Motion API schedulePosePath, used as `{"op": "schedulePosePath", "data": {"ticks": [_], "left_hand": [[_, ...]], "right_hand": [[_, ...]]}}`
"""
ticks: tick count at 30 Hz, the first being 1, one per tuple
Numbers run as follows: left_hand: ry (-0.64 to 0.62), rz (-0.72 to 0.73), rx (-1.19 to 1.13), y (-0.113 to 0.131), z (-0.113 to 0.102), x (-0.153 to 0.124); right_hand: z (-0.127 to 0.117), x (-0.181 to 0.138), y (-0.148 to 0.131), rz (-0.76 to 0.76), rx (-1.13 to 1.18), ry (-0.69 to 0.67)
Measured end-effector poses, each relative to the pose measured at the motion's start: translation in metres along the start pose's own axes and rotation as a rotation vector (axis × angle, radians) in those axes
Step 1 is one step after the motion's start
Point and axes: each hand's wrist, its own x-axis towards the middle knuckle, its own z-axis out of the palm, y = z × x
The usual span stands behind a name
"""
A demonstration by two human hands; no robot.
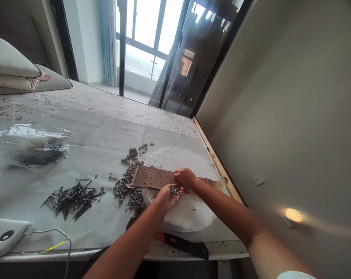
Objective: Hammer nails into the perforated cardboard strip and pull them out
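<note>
One perforated brown board (153,177)
Rows of small holes; left hand (166,197) cups several nails (174,191) at the board's near edge; right hand (185,177) curls over it, grip hidden.

A bed (152,112) partly under a grey sheet (105,135) carries a white foam disc (187,219), with gravel (124,185) at the disc's left edge, nails (73,198) farther left, a plastic bag (32,149) and power bank (15,234) farthest left, and a black-and-red tool handle (187,246) just in front.
</note>
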Motion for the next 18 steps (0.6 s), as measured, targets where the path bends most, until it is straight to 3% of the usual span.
{"op": "schedulePosePath", "data": {"ticks": [9, 18], "left_hand": [[0.007, 0.024, 0.016, -0.001, 0.0, -0.002], [0.012, -0.008, 0.005, 0.0, 0.002, -0.005]], "right_hand": [[-0.004, 0.005, 0.0, 0.004, 0.017, 0.017], [-0.011, 0.006, 0.018, 0.086, 0.145, 0.059]]}}
